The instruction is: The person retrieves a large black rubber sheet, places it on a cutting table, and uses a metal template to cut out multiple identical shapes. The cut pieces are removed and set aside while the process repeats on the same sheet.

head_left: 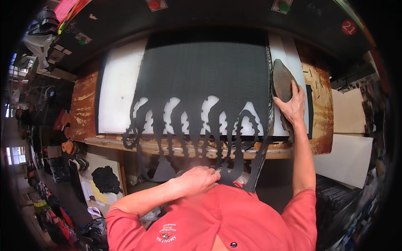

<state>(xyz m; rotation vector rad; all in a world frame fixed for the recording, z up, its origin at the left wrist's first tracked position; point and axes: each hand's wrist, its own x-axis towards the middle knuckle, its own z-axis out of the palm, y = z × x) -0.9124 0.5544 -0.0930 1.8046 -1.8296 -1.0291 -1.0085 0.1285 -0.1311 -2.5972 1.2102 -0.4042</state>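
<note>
A black sheet lies over the white board, its near part cut into a web of wavy strips and long openings. The strips hang past the table's front edge toward my red shirt. There my left hand is closed on the sheet's near edge, its fingertips partly hidden. At the sheet's right edge, my right hand grips a brownish sole-shaped cutting die, thumb on the near left side and fingers over the right side. The die stands beside the sheet, above the white board; whether it touches the board I cannot tell.
The white board rests on a worn wooden table. Over the far side spans a dark machine beam with a red button and green buttons. Pale panels stand at right; a black heap sits lower left.
</note>
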